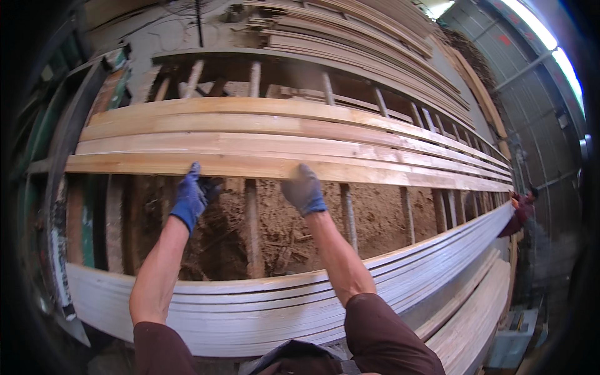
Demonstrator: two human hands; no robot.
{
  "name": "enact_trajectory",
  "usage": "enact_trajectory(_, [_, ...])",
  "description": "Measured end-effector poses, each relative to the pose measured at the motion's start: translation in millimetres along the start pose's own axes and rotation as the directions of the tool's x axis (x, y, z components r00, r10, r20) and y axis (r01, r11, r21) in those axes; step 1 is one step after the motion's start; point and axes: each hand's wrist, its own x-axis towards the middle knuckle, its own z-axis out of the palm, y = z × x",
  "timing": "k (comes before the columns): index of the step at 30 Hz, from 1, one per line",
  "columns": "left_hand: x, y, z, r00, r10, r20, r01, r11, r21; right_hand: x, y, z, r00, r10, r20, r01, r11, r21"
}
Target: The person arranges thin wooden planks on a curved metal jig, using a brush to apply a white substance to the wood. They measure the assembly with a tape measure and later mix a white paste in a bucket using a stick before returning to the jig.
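head view: at frame centre the left hand (189,195), in a blue glove, curls its fingers around the near edge of the long pale wooden plank (262,167). the right hand (304,187), gloved too, grasps that same edge just beside it. a stack of grey-white boards (250,306) lies below.

1. Sign: a small red marking (505,39) sits on the grey corrugated wall, far up and to the right of the front board (387,174). It is a short, slanted patch of red on bare metal, too blurred to tell whether it is painted or stuck on.
2. Package: a grey-blue, box-shaped thing (514,337) stands well below the right end of the front board. Whether it is a carton or a crate cannot be told.
3. Labels and screens: none can be made out.
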Motion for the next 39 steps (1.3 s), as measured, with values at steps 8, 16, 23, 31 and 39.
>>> enact_trajectory(8, [-122, 14, -27, 0.932, -0.361, 0.018, 0.328, 0.865, 0.381, -142, -60, 45, 0.764, 0.645, 0.032, -0.513, 0.636, -0.577])
enact_trajectory(16, [-187, 79, 47, 0.968, -0.205, 0.144, -0.02, 0.51, 0.86, -140, -63, 71, 0.854, 0.081, 0.515, 0.465, -0.564, -0.682])
enact_trajectory(23, [-247, 87, -11, 0.978, -0.064, 0.201, -0.114, 0.642, 0.758, -46, -61, 72, 0.869, 0.1, 0.484, 0.467, -0.49, -0.736])
enact_trajectory(31, [-364, 99, -32, 0.928, 0.319, 0.192, -0.258, 0.179, 0.95, 68, -82, 117, 0.863, -0.355, 0.359, 0.146, -0.504, -0.851])
enact_trajectory(39, [-408, 78, -51, 0.837, 0.521, 0.168, -0.287, 0.157, 0.945, -73, -152, 74, 0.887, 0.155, 0.434, 0.455, -0.139, -0.88])
